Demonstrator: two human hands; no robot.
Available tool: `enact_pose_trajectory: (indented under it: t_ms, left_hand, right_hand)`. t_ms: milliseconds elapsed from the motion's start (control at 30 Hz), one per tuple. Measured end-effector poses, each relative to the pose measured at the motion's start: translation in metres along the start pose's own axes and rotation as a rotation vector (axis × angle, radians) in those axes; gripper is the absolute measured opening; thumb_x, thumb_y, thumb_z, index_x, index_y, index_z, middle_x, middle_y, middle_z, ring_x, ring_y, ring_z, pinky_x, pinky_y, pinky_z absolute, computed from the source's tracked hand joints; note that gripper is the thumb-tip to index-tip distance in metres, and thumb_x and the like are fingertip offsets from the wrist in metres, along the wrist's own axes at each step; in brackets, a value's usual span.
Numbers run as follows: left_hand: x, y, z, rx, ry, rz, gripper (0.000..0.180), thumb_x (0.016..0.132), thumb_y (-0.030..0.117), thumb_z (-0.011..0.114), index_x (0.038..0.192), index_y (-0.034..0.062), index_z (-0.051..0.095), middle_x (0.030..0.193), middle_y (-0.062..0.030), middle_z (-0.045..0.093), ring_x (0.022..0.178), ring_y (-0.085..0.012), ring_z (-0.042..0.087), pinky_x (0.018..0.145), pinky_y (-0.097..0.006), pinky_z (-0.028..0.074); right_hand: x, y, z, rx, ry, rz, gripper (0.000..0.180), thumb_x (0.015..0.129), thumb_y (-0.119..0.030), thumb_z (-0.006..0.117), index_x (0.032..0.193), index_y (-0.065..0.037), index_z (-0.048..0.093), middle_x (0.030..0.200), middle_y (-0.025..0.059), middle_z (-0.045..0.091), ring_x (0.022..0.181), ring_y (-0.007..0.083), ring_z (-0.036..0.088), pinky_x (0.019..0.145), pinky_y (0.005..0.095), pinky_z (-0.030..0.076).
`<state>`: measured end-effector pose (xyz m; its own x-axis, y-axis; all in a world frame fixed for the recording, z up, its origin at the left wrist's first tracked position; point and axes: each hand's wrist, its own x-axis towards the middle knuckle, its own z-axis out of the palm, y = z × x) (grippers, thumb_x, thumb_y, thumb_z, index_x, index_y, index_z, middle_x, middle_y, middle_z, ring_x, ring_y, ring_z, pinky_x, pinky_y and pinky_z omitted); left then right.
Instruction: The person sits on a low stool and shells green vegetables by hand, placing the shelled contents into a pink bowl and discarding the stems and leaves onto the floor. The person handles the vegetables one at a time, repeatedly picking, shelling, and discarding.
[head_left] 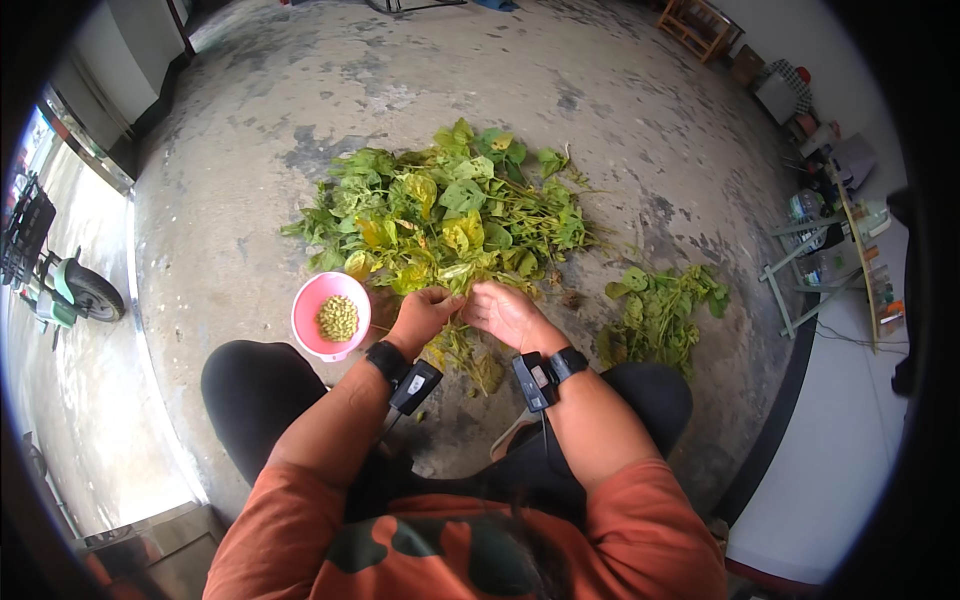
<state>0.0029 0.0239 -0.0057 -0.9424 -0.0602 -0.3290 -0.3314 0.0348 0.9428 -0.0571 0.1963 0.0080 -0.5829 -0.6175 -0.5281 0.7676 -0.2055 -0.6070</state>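
Observation:
My left hand (424,318) and my right hand (502,315) meet at the near edge of a big heap of leafy green bean plants (450,205), some leaves yellowing. Both hands are closed, fingertips together on a leafy bean plant (462,272); the exact grip is partly hidden. My right palm is turned upward. Just left of my left hand stands a pink bowl (305,318) holding pale green shelled beans (338,318). Below my hands, between my knees, lies a small yellowish clump of plants (462,362).
To the right, by my right knee, is a smaller pile of leafy plants (660,318). A folding-leg table (850,255) with bottles stands along the right wall. A wooden chair (700,28) is far right. On the left, outside a doorway, a two-wheeler (75,285) is parked.

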Motion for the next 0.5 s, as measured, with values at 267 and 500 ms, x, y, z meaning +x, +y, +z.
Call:
enact_pose_trajectory:
  t_ms: [267,500]
  left_hand:
    - [-0.001,-0.001,0.002,0.395,0.051,0.216,0.033,0.081,0.035,0.072,0.090,0.0030,0.072,0.075,-0.0171,0.068,0.061,-0.0231,0.063,0.061,-0.036,0.050]
    - [0.006,-0.016,0.001,0.272,0.041,0.205,0.029,0.084,0.028,0.065,0.077,0.0000,0.067,0.066,-0.0179,0.062,0.057,-0.0201,0.058,0.060,-0.039,0.048]
  right_hand:
    - [-0.008,0.006,0.014,-0.277,0.188,-0.166,0.013,0.090,-0.020,0.065,0.092,-0.007,0.062,0.083,0.0021,0.065,0.073,0.0112,0.062,0.065,0.0258,0.048]
    - [-0.007,0.002,-0.001,-0.438,0.154,-0.096,0.010,0.095,-0.020,0.057,0.087,-0.013,0.056,0.083,-0.0013,0.057,0.074,0.0146,0.057,0.067,0.0333,0.047]
